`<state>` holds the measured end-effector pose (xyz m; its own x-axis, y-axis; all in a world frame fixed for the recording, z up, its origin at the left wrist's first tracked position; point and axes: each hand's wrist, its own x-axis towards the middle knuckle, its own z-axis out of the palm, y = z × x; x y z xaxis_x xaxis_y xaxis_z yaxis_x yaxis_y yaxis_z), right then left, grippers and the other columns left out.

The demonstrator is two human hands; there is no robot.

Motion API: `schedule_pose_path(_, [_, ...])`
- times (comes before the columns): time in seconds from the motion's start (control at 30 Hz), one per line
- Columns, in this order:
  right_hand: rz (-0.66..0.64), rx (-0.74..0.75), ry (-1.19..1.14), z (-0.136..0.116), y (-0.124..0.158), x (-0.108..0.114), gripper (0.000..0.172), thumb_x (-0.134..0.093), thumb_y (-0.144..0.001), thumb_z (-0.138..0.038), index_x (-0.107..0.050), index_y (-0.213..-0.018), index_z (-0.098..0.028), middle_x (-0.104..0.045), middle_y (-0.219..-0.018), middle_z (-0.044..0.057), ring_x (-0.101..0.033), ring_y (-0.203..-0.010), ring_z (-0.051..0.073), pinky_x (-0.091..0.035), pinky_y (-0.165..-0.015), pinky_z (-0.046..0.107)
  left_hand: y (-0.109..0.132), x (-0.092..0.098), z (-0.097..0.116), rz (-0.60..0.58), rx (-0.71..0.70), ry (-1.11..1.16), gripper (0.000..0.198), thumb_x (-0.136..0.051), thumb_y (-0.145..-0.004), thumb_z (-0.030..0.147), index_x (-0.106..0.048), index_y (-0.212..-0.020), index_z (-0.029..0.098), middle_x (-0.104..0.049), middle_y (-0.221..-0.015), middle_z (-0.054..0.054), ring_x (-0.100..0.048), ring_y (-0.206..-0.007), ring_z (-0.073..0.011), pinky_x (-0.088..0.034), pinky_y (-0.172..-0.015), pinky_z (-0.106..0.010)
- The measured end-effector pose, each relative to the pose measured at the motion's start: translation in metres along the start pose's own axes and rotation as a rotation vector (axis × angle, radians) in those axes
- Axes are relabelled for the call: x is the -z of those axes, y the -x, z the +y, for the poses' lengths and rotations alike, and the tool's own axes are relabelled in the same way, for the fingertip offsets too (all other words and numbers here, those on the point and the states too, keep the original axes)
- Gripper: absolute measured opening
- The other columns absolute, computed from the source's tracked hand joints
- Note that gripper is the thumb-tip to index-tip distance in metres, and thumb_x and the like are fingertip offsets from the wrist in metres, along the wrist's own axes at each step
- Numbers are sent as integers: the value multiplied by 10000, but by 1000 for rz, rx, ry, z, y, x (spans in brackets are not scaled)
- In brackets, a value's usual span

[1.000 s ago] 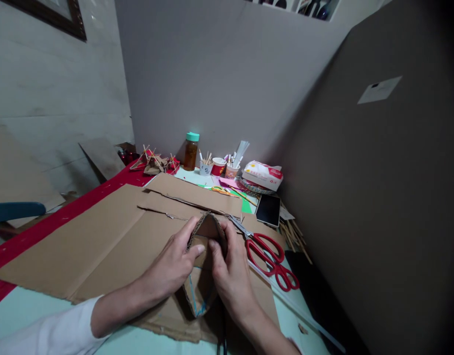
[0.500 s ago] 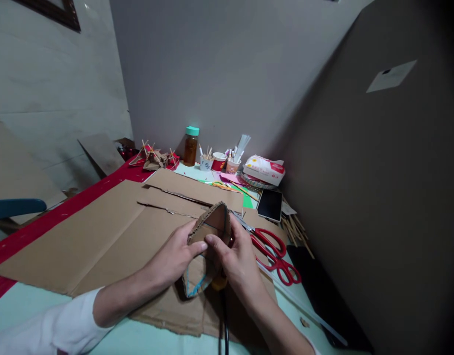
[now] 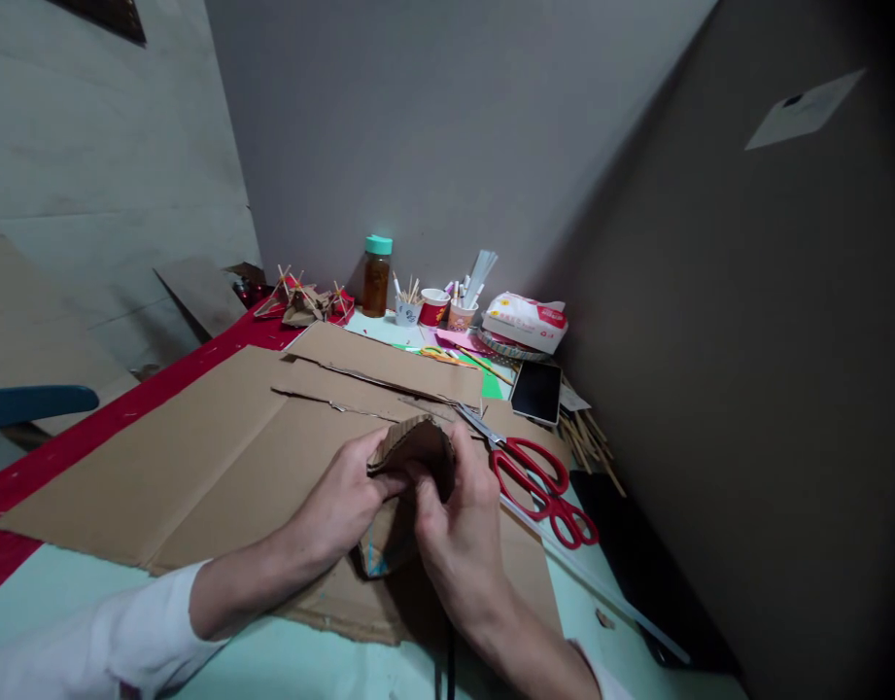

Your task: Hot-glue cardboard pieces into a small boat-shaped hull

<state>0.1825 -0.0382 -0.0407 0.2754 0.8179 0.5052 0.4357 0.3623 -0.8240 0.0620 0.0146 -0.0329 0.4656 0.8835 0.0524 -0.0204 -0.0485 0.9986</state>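
A small folded cardboard piece with corrugated edges and blue marks near its lower corner is held between my two hands above the large cardboard sheet. My left hand grips its left side, thumb reaching inside the fold. On the other side my right hand is closed round its right edge, thumb also inside. Some of the fingertips are hidden behind the cardboard. Just right of my right hand lie red-handled scissors, blades pointing to the far left.
Behind stand a brown-filled bottle, paper cups of sticks and pens, and a tissue pack. A phone and wooden sticks lie right. A dark cable runs near my right wrist.
The cardboard piece has tilted and bent, so its opening looks lower and more curved. Both thumbs have pushed deeper inside it. My right hand has turned over more of it.
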Motion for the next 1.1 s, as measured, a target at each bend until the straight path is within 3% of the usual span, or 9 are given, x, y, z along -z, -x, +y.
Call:
schedule_pose_path(0.37, [-33,-124,-126,1,-21,12,219,-585,-745,-140,-615,-955,-191,-689,-919,29,-631,-846,213,-500,-779,327,-10,0,-6,2,-59,25,349,-665,-779,285,-711,-1110,184,-753,-1183,-62,-653,-1124,-288,-470,-999,-375])
schedule_pose_path(0.53, [-89,-143,-241,-5,-27,18,330,-620,-732,-150,-658,-1058,-188,-741,-1025,43,-682,-924,218,-527,-860,336,-8,2,-3,-27,-99,-26,287,-637,-808,310,-756,-1045,200,-778,-1132,-48,-663,-1099,-288,-458,-1007,-374])
schedule_pose_path(0.63, [-124,-129,-299,-6,-26,17,262,-595,-733,-139,-703,-966,-187,-755,-992,45,-705,-931,217,-543,-860,327,-6,1,-1,-38,-103,-58,286,-628,-804,313,-767,-1030,206,-787,-1121,-44,-670,-1109,-289,-456,-1011,-371])
schedule_pose_path(0.87, [-16,-70,-285,-6,-16,8,264,-559,-757,-83,-746,-902,-201,-766,-942,27,-713,-903,187,-557,-822,284,-1,0,-2,54,-62,-174,307,-583,-801,295,-775,-1021,200,-798,-1059,-75,-682,-1056,-326,-468,-971,-435])
schedule_pose_path(1.1, [45,-35,-254,-7,-6,1,393,-513,-752,-29,-753,-1007,-209,-766,-1012,19,-715,-926,181,-568,-820,292,2,-1,-6,117,-64,-253,417,-503,-729,194,-760,-1057,195,-784,-1114,-83,-666,-1123,-312,-469,-1016,-423])
